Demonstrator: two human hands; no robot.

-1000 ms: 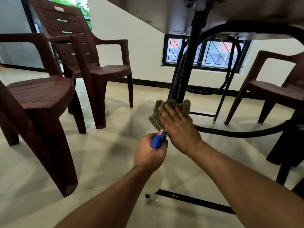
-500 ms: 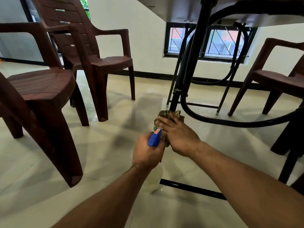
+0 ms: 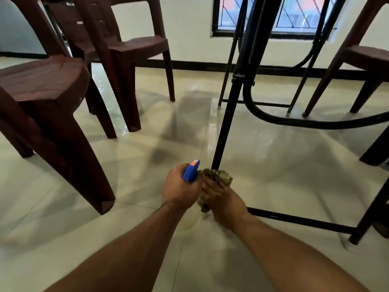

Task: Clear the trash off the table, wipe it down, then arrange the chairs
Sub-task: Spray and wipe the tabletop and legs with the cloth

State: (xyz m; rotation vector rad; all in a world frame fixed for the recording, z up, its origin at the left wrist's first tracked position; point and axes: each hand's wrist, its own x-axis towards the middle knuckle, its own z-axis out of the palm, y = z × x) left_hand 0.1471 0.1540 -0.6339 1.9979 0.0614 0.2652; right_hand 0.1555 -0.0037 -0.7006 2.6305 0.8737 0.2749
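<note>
The near chair (image 3: 42, 87), the back chair (image 3: 130, 47) and the right chair (image 3: 366, 57) all stand out in the room, so I think lining them up is not done yet. The table top is out of sight, so I cannot tell if the trash is gone, but wiping looks far along, down low on a black table leg (image 3: 227, 114). The right hand (image 3: 223, 199) curls its fingers round a green cloth (image 3: 221, 175) pressed on that leg, and the left hand (image 3: 181, 189) grips a spray bottle (image 3: 191, 170) by its blue top.
</note>
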